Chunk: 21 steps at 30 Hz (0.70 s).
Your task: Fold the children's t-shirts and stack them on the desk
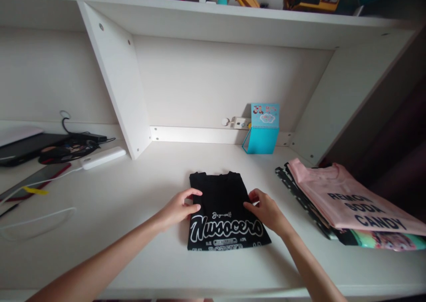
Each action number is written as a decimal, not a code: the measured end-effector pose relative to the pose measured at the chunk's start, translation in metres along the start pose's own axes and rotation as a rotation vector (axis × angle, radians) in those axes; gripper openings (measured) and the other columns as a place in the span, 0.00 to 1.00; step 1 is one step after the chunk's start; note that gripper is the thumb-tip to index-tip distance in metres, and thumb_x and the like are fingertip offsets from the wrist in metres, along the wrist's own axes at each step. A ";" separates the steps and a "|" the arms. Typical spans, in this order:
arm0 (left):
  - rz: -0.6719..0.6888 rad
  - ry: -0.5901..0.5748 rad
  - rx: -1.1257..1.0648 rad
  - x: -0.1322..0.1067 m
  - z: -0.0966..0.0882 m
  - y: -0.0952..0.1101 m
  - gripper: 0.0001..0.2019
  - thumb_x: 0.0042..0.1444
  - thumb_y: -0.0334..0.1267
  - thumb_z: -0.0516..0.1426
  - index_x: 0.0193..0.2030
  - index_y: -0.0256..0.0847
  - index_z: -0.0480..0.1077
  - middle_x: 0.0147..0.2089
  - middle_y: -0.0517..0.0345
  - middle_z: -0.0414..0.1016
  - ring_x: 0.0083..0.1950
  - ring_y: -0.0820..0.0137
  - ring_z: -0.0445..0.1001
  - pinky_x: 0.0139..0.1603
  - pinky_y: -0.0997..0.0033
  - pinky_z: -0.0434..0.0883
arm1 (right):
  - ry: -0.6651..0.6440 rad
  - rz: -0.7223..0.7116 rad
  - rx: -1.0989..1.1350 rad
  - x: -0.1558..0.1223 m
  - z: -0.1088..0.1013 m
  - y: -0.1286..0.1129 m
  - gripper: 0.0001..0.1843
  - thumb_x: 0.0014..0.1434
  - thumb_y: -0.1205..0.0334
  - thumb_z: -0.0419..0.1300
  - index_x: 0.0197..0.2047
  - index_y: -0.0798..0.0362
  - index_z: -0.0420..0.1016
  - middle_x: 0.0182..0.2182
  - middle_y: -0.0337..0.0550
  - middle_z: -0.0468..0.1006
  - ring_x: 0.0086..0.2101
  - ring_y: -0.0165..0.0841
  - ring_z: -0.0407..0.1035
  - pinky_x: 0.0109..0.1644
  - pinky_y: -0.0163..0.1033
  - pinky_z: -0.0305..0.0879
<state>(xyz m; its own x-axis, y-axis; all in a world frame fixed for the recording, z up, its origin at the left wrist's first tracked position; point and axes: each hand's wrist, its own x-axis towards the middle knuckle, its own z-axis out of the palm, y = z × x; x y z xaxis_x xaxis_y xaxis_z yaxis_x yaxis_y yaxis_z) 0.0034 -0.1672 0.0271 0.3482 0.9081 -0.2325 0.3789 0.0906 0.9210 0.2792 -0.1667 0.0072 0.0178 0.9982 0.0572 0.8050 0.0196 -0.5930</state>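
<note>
A folded black T-shirt (222, 194) with white lettering lies flat on the white desk (140, 191), near its front edge. My left hand (178, 208) rests on the shirt's left edge, fingers curled over the fabric. My right hand (266, 209) sits on the shirt's right edge, fingertips pinching the cloth. Both forearms reach in from the bottom of the view.
A stack of folded shirts, a pink one (349, 200) on top, lies at the right. A blue notepad stand (262, 129) stands by the back wall. A white power bank (103, 156), cables and a dark laptop (26, 145) lie at the left. A shelf divider (116, 80) rises from the desk.
</note>
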 end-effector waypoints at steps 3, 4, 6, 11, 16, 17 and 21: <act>-0.010 0.019 -0.014 0.000 -0.001 -0.005 0.22 0.50 0.42 0.56 0.53 0.45 0.62 0.41 0.59 0.66 0.28 0.78 0.63 0.29 0.77 0.64 | -0.028 0.006 0.063 0.002 -0.001 0.003 0.08 0.49 0.58 0.54 0.32 0.51 0.62 0.29 0.40 0.73 0.27 0.30 0.66 0.32 0.36 0.62; -0.016 0.024 -0.019 0.000 -0.001 -0.006 0.23 0.50 0.42 0.57 0.54 0.45 0.61 0.41 0.58 0.66 0.28 0.78 0.64 0.29 0.77 0.64 | -0.042 0.014 0.091 0.002 0.000 0.005 0.08 0.48 0.57 0.55 0.32 0.51 0.62 0.28 0.40 0.73 0.26 0.30 0.66 0.31 0.36 0.62; -0.028 0.037 -0.037 -0.001 -0.001 -0.006 0.25 0.49 0.43 0.57 0.55 0.45 0.60 0.41 0.58 0.67 0.27 0.78 0.64 0.30 0.76 0.65 | -0.072 0.034 0.165 0.004 0.001 0.007 0.11 0.48 0.56 0.55 0.34 0.51 0.62 0.26 0.38 0.72 0.26 0.30 0.65 0.30 0.36 0.61; -0.050 0.075 -0.098 -0.003 0.003 0.003 0.32 0.47 0.42 0.59 0.60 0.42 0.56 0.41 0.56 0.69 0.27 0.77 0.64 0.30 0.74 0.65 | -0.061 0.046 0.411 0.007 0.008 0.011 0.23 0.47 0.55 0.56 0.48 0.49 0.60 0.27 0.34 0.70 0.25 0.28 0.66 0.31 0.35 0.62; 0.004 0.137 -0.081 -0.001 0.012 0.022 0.34 0.46 0.37 0.60 0.61 0.42 0.55 0.55 0.49 0.63 0.29 0.77 0.66 0.34 0.73 0.68 | -0.007 -0.058 0.397 0.008 0.003 0.013 0.20 0.46 0.60 0.55 0.45 0.51 0.69 0.37 0.40 0.72 0.26 0.26 0.64 0.33 0.35 0.63; 0.041 0.126 -0.091 0.001 0.015 0.028 0.34 0.46 0.36 0.59 0.61 0.41 0.56 0.58 0.48 0.60 0.29 0.77 0.66 0.34 0.72 0.68 | 0.013 -0.079 0.372 0.008 -0.004 0.015 0.20 0.47 0.60 0.55 0.45 0.51 0.71 0.36 0.40 0.73 0.24 0.25 0.63 0.31 0.35 0.62; 0.292 0.063 -0.076 0.018 0.046 0.063 0.32 0.46 0.33 0.57 0.60 0.42 0.58 0.65 0.49 0.48 0.26 0.80 0.66 0.30 0.72 0.70 | 0.125 -0.115 0.223 0.004 -0.062 0.032 0.23 0.50 0.57 0.55 0.50 0.52 0.70 0.20 0.35 0.70 0.18 0.26 0.58 0.21 0.32 0.55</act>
<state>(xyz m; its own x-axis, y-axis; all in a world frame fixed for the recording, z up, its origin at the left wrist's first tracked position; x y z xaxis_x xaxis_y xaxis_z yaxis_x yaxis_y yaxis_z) 0.0728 -0.1633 0.0669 0.3778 0.9238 0.0628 0.2050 -0.1496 0.9673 0.3419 -0.1656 0.0381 0.0178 0.9743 0.2246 0.6560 0.1581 -0.7380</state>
